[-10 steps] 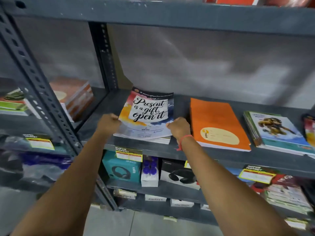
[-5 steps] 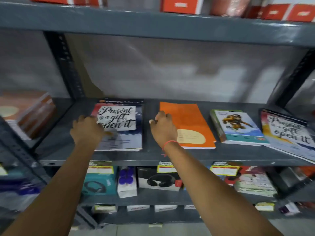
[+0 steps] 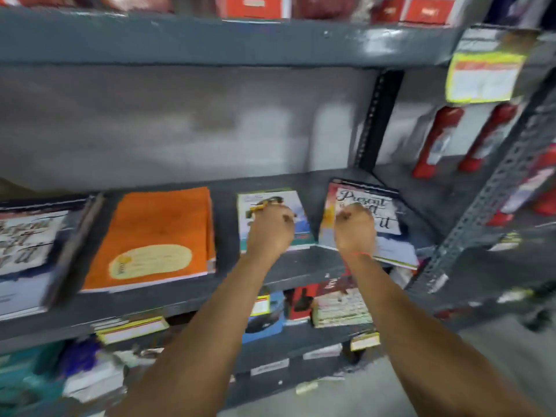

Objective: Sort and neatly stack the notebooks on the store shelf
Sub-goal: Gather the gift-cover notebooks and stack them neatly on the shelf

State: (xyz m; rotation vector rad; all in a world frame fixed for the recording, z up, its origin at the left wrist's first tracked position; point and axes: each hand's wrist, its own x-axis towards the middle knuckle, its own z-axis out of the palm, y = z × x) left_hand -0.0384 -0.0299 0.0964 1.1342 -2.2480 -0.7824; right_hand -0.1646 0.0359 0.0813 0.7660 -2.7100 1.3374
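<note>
Shelf: a grey metal shelf [image 3: 301, 272] was seen carrying four stacks of notebooks in a row.
Left hand: the left hand [image 3: 272, 231] was laid over the illustrated notebooks [image 3: 301, 219], its fingers curled; whether anything was gripped could not be told.
Right hand: the right hand [image 3: 355, 228] was held above the lettered notebooks [image 3: 388, 218] at the shelf's right end, fingers curled together; contact could not be told.
Other stacks: orange notebooks [image 3: 156, 233] were lying left of centre, a blurred lettered stack [image 3: 27, 248] at far left.
</note>
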